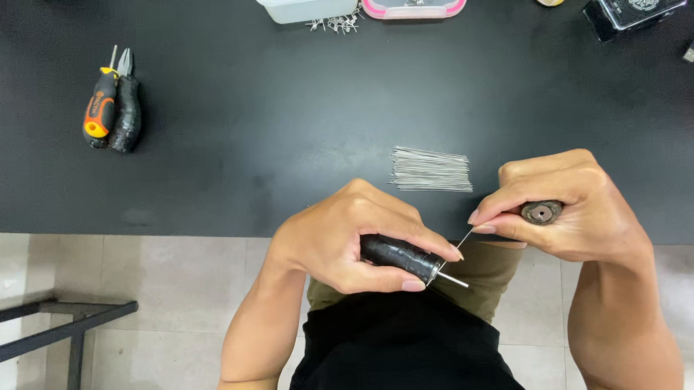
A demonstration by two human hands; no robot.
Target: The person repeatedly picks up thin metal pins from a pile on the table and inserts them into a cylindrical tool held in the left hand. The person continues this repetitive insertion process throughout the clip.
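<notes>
Left hand [341, 239]: closed around a black-wrapped tool handle [398, 257], its metal tip [451, 279] pointing right, over my lap just off the worktop's [280, 127] near edge. Right hand [569, 207]: curled on a small round metal part [541, 212], thumb and forefinger pinching a thin wire [466, 239] slanting down-left toward that tip. Wire bundle [431, 169]: near edge, between both hands. Pliers [126, 108], screwdriver [101, 105]: far left.

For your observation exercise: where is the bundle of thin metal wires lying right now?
In the head view, the bundle of thin metal wires lies on the black table, near its front edge, just beyond the right hand.
</notes>
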